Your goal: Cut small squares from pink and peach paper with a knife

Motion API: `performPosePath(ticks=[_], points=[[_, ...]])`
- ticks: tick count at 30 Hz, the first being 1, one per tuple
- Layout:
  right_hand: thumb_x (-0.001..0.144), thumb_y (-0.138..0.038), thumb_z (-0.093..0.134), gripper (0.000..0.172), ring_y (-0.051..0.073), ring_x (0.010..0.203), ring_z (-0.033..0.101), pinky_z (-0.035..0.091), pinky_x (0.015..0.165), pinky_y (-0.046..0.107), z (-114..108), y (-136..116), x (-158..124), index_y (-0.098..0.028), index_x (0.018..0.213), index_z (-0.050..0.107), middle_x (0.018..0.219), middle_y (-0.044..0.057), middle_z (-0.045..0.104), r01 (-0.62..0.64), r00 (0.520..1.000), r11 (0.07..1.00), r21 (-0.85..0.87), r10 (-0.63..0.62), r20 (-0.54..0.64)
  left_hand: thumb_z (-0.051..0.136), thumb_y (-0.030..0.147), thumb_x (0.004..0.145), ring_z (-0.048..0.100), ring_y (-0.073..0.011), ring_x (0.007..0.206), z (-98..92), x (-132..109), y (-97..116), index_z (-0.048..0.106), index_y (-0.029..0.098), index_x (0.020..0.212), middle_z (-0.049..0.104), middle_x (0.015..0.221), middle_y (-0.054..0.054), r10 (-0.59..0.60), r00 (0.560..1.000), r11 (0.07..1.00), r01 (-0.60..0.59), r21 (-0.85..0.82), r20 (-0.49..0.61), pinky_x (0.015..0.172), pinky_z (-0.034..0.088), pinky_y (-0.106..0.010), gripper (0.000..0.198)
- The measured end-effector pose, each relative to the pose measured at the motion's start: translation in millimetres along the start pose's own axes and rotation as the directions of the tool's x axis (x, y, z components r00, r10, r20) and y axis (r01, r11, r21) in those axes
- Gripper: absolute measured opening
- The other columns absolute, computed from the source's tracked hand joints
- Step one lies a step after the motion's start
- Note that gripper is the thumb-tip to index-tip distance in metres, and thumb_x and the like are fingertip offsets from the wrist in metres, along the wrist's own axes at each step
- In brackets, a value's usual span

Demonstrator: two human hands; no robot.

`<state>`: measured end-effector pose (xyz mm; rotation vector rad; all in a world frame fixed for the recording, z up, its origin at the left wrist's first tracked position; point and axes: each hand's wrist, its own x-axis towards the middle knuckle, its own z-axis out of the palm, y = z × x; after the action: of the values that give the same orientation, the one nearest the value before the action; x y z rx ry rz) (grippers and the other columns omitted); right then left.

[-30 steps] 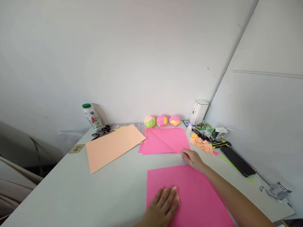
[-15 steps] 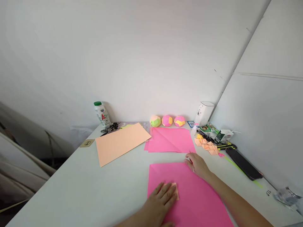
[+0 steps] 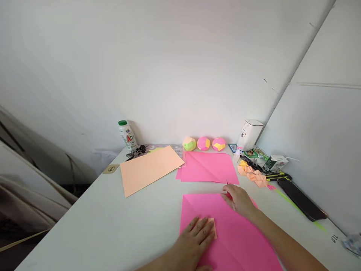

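Note:
My left hand lies flat with fingers stretched over a small peach paper square, covering most of it. Under both is a large pink sheet, creased diagonally, its near part cut off by the frame. At the sheet's far edge, my right hand is closed in a pinch. A slim, reddish, pen-like thing shows between its fingers, with a thin dark tip pointing up; its exact kind is unclear. Behind the sheet lie more pink sheets.
Left lies a peach sheet, near keys and a white bottle. Three paper balls line the wall. Rightward are folded peach pieces, a cutter, a black case and a white box.
The view has turned slightly left, so everything sits farther right. My right hand has shifted slightly nearer relative to the sheet's far edge. My left hand stays on the peach square.

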<state>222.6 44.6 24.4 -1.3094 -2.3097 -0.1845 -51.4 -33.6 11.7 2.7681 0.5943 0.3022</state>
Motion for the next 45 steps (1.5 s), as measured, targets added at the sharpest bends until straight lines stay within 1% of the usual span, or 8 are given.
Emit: performPosePath(ticks=[6, 14, 17, 21, 26, 31, 36, 45], points=[[0.096, -0.023, 0.043, 0.032, 0.014, 0.058, 0.05, 0.029, 0.057, 0.028, 13, 11, 22, -0.018, 0.068, 0.058, 0.059, 0.002, 0.055, 0.044, 0.995, 0.998, -0.052, -0.048, -0.092, 0.047, 0.049, 0.09, 0.013, -0.0324, 0.142, -1.3, 6, -18, 0.006, 0.017, 0.15, 0.012, 0.155, -0.012, -0.105, 0.994, 0.994, 0.105, 0.027, -0.008, 0.114, 0.018, -0.054, 0.08], [0.096, -0.025, 0.042, 0.037, 0.016, 0.062, 0.045, 0.025, 0.058, 0.03, 24, 25, 53, -0.017, 0.063, 0.056, 0.059, 0.003, 0.052, 0.062, 0.988, 0.997, -0.045, -0.068, -0.138, 0.042, 0.02, 0.091, 0.03, -0.0261, 0.138, -5.3, 8, -33, 0.034, 0.016, 0.142, 0.035, 0.148, -0.009, -0.249, 0.963, 0.965, 0.256, 0.056, -0.105, 0.112, 0.031, -0.05, 0.052], [0.096, -0.022, 0.042, 0.029, 0.018, 0.07, 0.048, 0.029, 0.063, 0.029, 13, 9, 53, -0.017, 0.07, 0.057, 0.065, 0.004, 0.056, 0.041, 0.992, 0.999, 0.02, -0.038, -0.124, 0.045, 0.019, 0.089, 0.035, -0.027, 0.135, -5.2, 8, -33, 0.036, 0.015, 0.141, 0.04, 0.145, -0.011, -0.245, 0.959, 0.967, 0.252, 0.034, -0.145, 0.109, 0.035, -0.052, 0.053], [0.098, -0.016, 0.035, 0.026, 0.013, 0.062, 0.049, 0.036, 0.059, 0.025, 1, -43, 34, -0.018, 0.083, 0.056, 0.067, 0.001, 0.056, 0.028, 0.999, 0.984, 0.176, -0.022, -0.036, 0.048, 0.021, 0.088, 0.036, -0.0286, 0.135, -3.5, 8, -35, 0.037, 0.013, 0.14, 0.044, 0.142, -0.013, -0.26, 0.952, 0.965, 0.261, -0.016, -0.16, 0.108, 0.036, -0.053, 0.054], [0.093, -0.013, 0.042, 0.015, 0.017, 0.08, 0.057, 0.047, 0.07, 0.029, 14, -98, 7, -0.019, 0.094, 0.055, 0.085, 0.005, 0.062, 0.047, 0.998, 0.945, 0.323, -0.055, 0.015, 0.041, 0.017, 0.093, 0.044, -0.024, 0.13, -8.5, 11, -30, 0.052, 0.02, 0.129, 0.055, 0.133, -0.009, -0.202, 0.965, 0.979, 0.193, -0.066, -0.168, 0.109, 0.036, -0.048, 0.038], [0.088, -0.012, 0.048, 0.013, 0.021, 0.091, 0.059, 0.049, 0.081, 0.039, 29, -96, 1, -0.021, 0.094, 0.056, 0.094, 0.008, 0.066, 0.07, 0.997, 0.918, 0.389, -0.079, 0.008, 0.037, 0.014, 0.095, 0.052, -0.0193, 0.122, -28.2, 2, -36, 0.064, 0.018, 0.111, 0.062, 0.123, -0.008, -0.109, 0.983, 0.989, 0.093, -0.112, -0.145, 0.108, 0.04, -0.038, 0.031], [0.088, -0.012, 0.051, 0.011, 0.023, 0.102, 0.058, 0.047, 0.086, 0.042, 28, -91, 1, -0.021, 0.089, 0.057, 0.097, 0.008, 0.069, 0.088, 0.993, 0.906, 0.413, -0.114, 0.038, 0.04, 0.021, 0.096, 0.051, -0.0218, 0.123, -41.1, -26, -62, 0.067, 0.017, 0.101, 0.059, 0.126, -0.01, -0.15, 0.977, 0.98, 0.126, -0.154, -0.151, 0.1, 0.048, -0.036, 0.027], [0.089, -0.014, 0.05, 0.011, 0.03, 0.123, 0.049, 0.046, 0.087, 0.046, 24, -103, -2, -0.019, 0.084, 0.057, 0.119, 0.013, 0.064, 0.159, 0.975, 0.951, 0.264, -0.193, 0.107, 0.044, 0.028, 0.095, 0.041, -0.0278, 0.13, -25.8, -43, -68, 0.055, 0.013, 0.124, 0.049, 0.136, -0.017, -0.095, 0.975, 0.995, 0.096, -0.006, -0.199, 0.105, 0.04, -0.045, 0.034]])
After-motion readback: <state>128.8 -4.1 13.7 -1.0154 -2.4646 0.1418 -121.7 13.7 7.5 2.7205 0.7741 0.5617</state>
